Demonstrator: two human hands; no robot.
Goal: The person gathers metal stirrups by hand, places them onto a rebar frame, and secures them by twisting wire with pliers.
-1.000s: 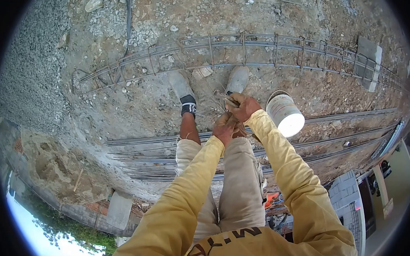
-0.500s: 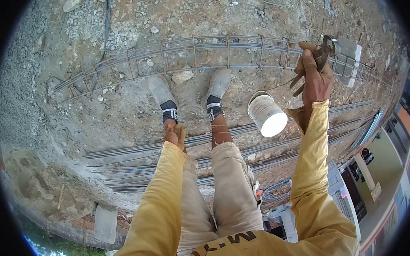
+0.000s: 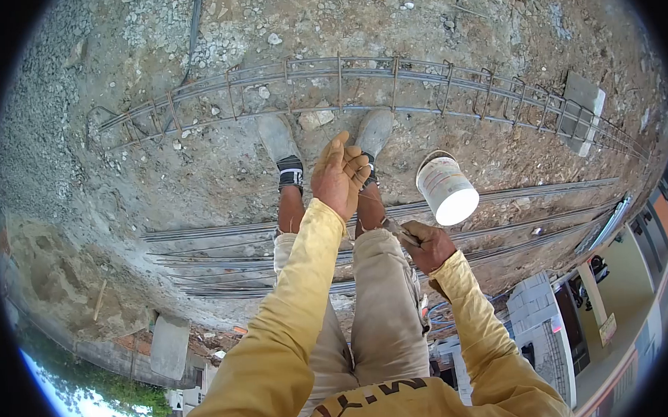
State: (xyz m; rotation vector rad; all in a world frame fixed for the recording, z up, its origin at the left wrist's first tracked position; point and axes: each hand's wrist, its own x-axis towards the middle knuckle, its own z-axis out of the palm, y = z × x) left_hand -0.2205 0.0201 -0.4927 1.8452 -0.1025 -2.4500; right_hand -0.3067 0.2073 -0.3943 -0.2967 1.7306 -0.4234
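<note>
My left hand is over the shins with its fingers curled together, and thin wires show around it. Close to the right knee, my right hand is wrapped round the pliers, whose head points toward the left hand. A long rebar cage with square stirrups lies on the ground beyond my shoes. The white bucket lies tilted to the right of my legs.
Loose steel bars run across the ground behind my feet. A grey slab sits under the cage's right end. Rubble, a sand pile, a blue hose and buildings are around.
My right hand has come from the cage's right end down to the right knee with the pliers. My left hand has moved up and right, in front of the shins.
</note>
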